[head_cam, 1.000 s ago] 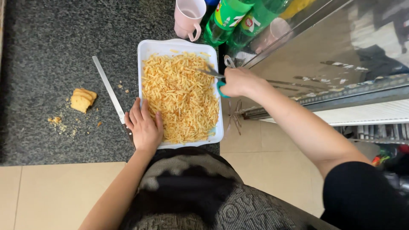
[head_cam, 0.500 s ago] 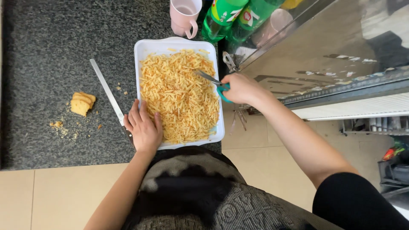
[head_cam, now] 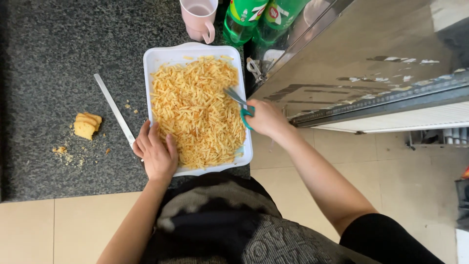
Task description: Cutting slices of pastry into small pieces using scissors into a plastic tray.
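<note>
Since the earlier frame the right hand point(head_cam: 266, 118) has slid a bit down the right edge of the tray, and the fork point(head_cam: 235, 97) now digs into the upper right part of the food; left hand barely shifted. Right hand is clenched around a teal handle point(head_cam: 245, 117), fist sitting over the tray's right rim, metal end of the fork angled up-left into the shredded fries. Right forearm runs diagonally from lower right, elbow out over the tiled floor point(head_cam: 415, 186), black sleeve near the shoulder. Left hand point(head_cam: 156, 152) lies flat, palm down, fingers spread and pointing up, resting on the lower left corner of the white tray point(head_cam: 195, 50); it grips nothing, just presses the rim, fingertips touching the edge of the food. Left forearm comes straight up from the bottom of the view. Tray sits on the dark speckled table point(head_cam: 49, 58), at its near right edge, filled with thin golden potato sticks point(head_cam: 195, 112). A white knife point(head_cam: 115, 111) lies diagonally just left of the tray, its lower end by the left hand's thumb side. Further left, sliced cake pieces point(head_cam: 87, 125) with crumbs point(head_cam: 68, 154) scattered below them. A pink mug point(head_cam: 199, 17) stands just above the tray, green bottles point(head_cam: 249, 17) beside it to the right. A steel surface point(head_cam: 371, 54) fills the upper right.
</note>
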